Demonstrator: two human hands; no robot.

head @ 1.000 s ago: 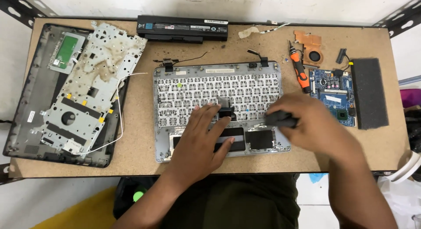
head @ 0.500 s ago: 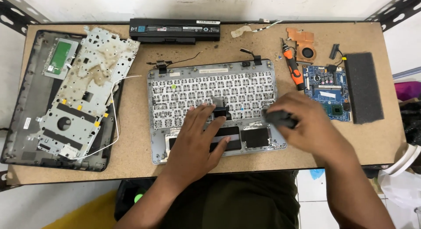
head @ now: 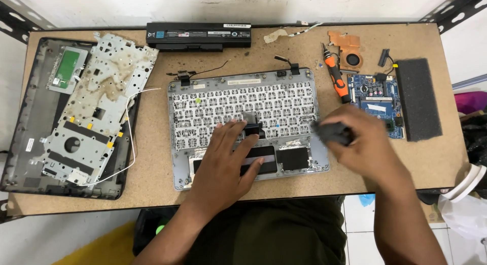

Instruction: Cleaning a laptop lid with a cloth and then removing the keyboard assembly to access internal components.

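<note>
While the left hand (head: 223, 161) lies flat on the keyboard panel (head: 247, 124), fingers spread, holding nothing:
R hand (head: 366, 145) closed round a small dark tool (head: 331, 131), blurred, at panel's right edge, mid-table (head: 152, 189).

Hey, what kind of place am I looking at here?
Most likely a small electronics repair bench: a grey laptop keyboard panel lies upside down on a brown fibreboard table, beside a blue circuit board, a long black battery pack and an orange-handled screwdriver.
</note>
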